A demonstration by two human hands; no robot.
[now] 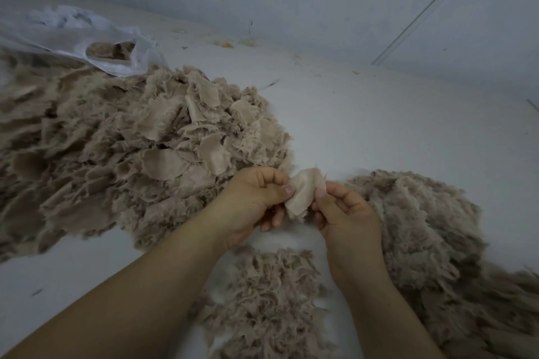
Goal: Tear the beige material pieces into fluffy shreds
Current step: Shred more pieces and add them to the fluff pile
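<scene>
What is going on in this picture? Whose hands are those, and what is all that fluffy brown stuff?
There is no machine here, just a person. The camera sits on the person's head and looks down, so you see their own two arms. The left hand and the right hand each pinch one side of a small smooth beige fabric piece, ready to pull it apart. On the left lies a big heap of flat beige pieces, many with fuzzy edges. On the right and near the arms lies a softer pile of fluffy beige shreds. Far left, a crumpled white plastic bag holds more beige stuff. Everything rests on a pale grey-white surface.
</scene>
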